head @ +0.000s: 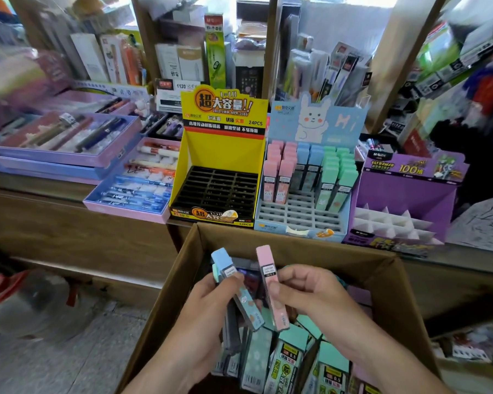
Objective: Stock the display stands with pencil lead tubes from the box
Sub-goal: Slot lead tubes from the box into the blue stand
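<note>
Centre frame, your yellow stand [224,155]: header reads "1=10", "超大容量!!", "2B/0.5MM MPR-2086", "24PCS"; front lip repeats "24PCS". Blue stand [316,123] to its right: "Hi". Purple stand [410,194], right: "100". White box [172,93] behind the yellow header: "1120". Pink tube [269,273], lower centre: "2B/0.5". Green-yellow tubes [289,362], bottom edge: "0.5". Blue tube [229,271] label: too small for you to read.

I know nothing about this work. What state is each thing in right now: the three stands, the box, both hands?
Yellow stand, all slots empty.
Blue stand, back rows stocked, front slots empty.
Purple stand, visible compartments empty.
Cardboard box, open, with tubes inside.
Left hand, grips a blue tube.
Right hand, pinches a pink tube.
</note>
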Tool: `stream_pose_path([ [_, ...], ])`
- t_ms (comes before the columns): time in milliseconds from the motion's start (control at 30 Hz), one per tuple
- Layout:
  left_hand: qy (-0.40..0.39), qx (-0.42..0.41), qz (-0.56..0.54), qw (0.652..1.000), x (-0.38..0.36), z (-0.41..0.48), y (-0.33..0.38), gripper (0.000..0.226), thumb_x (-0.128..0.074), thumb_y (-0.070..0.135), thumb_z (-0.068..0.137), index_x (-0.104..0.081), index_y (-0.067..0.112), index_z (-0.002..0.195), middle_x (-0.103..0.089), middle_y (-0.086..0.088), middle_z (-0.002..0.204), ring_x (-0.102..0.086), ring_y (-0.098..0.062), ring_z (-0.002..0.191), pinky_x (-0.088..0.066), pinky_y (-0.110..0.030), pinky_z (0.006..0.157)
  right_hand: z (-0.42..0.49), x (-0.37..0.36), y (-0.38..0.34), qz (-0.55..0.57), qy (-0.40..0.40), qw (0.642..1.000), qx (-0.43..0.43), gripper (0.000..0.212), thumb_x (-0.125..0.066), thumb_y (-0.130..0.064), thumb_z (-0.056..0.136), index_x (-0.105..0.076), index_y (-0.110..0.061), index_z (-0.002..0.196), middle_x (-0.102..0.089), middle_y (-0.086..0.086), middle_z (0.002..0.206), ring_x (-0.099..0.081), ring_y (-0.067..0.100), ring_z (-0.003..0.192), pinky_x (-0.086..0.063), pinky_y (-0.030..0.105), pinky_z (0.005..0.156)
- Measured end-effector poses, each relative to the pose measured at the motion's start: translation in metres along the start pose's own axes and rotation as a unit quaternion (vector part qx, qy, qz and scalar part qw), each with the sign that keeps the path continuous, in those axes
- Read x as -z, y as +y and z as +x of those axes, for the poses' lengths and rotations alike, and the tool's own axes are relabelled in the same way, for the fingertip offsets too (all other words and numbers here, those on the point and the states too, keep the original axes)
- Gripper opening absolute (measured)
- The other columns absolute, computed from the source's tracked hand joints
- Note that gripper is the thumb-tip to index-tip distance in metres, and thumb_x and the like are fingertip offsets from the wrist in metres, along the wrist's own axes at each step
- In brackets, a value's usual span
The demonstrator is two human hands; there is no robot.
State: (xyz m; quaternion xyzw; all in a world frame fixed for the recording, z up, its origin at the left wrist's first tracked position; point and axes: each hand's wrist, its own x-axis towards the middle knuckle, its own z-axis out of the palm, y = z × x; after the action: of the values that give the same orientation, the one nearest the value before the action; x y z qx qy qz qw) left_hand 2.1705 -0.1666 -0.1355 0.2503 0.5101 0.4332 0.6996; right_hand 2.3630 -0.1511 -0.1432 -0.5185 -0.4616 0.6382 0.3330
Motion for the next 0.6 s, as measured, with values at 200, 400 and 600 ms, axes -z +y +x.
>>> stream_pose_path([
  [200, 0.009, -0.032, -0.013, 0.999, 0.009, 0.0, 0.011, 0.017, -0.058, 0.018, 0.1, -0.06, 0.002, 0.106, -0.064, -0.014, 0.079, -0.066, -0.027, 0.064, -0.052, -0.037, 0.056, 0.002, 0.006, -0.017, -0.001, 0.044, 0.997, 0.064, 0.023, -0.078, -0.037, 0.081, -0.078, -0.02, 0.096, -0.079, 0.009, 0.096, -0.073, 0.022, 0.088, -0.055, 0.031, 0.081],
  [400, 0.028, -0.066, 0.006, 0.997, 0.017, 0.005, 0.013, 0.016, -0.06, 0.019, 0.099, -0.063, 0.004, 0.097, -0.063, -0.013, 0.076, -0.056, -0.021, 0.056, -0.042, -0.029, 0.046, 0.012, 0.015, -0.056, -0.043, 0.1, 0.983, 0.149, 0.028, -0.078, -0.043, 0.076, -0.08, -0.02, 0.092, -0.076, -0.002, 0.077, -0.066, 0.006, 0.066, -0.053, 0.016, 0.063],
  [600, 0.042, -0.06, -0.014, 0.997, 0.019, 0.008, 0.008, 0.017, -0.06, 0.018, 0.099, -0.064, 0.001, 0.096, -0.062, -0.014, 0.072, -0.054, -0.022, 0.051, -0.04, -0.03, 0.043, 0.042, 0.023, -0.082, -0.102, 0.19, 0.946, 0.241, 0.006, -0.079, -0.023, 0.087, -0.076, -0.025, 0.082, -0.076, -0.002, 0.075, -0.068, 0.006, 0.063, -0.056, 0.02, 0.059],
])
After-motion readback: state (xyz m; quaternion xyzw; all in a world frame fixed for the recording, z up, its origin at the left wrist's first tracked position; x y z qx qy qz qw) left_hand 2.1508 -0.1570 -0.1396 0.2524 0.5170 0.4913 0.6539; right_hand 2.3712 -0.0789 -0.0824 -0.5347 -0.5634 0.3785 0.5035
